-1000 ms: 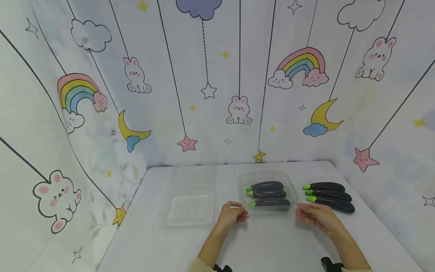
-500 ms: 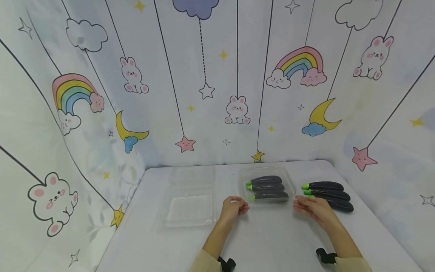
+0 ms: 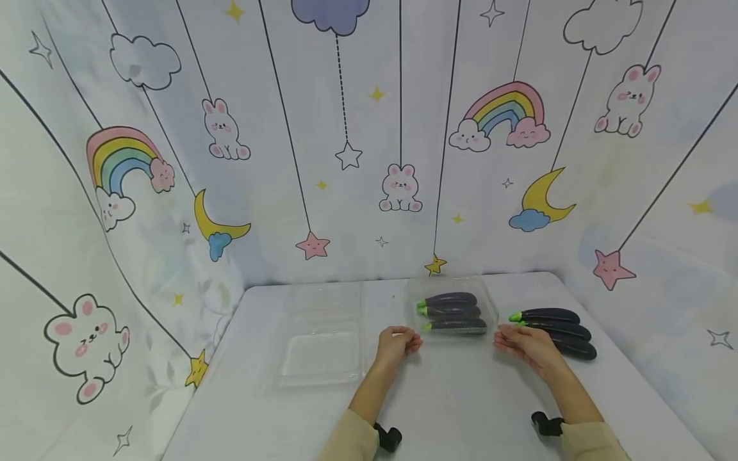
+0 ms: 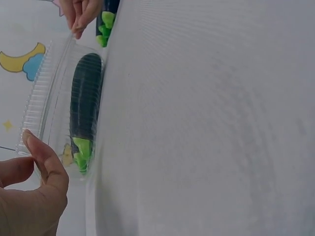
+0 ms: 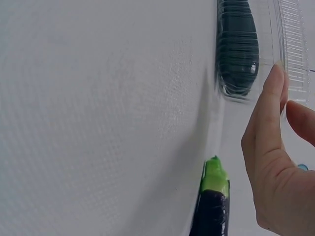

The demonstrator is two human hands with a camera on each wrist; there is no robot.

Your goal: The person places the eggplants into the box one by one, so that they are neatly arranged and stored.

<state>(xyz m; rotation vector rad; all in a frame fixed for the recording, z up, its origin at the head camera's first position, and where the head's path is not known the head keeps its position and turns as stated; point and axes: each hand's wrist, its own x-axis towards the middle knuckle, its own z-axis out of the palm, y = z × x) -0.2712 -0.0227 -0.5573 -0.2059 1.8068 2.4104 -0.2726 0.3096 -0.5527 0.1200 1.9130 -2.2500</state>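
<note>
A clear plastic container (image 3: 489, 301) stands toward the back of the table, with three dark purple eggplants (image 3: 454, 312) inside, green stems to the left. At its near left corner, my left hand (image 3: 396, 346) pinches the clear rim between thumb and fingers; the left wrist view shows that hand (image 4: 37, 191) on the ribbed edge (image 4: 37, 103). My right hand (image 3: 527, 346) pinches the near right corner, and the right wrist view shows its thumb and fingers meeting at the rim (image 5: 290, 54). Whether a lid covers the eggplants I cannot tell.
Three more eggplants (image 3: 553, 315) lie to the right of the container, partly hidden behind my right hand. On the left sits a second clear container (image 3: 321, 358), its lid (image 3: 324, 299) raised behind it. A patterned curtain (image 3: 357, 211) rises at the table's back edge.
Both hands have moved away from me toward the back of the table, and the container with its eggplants has shifted the same way. The second container and the loose eggplants stay put.
</note>
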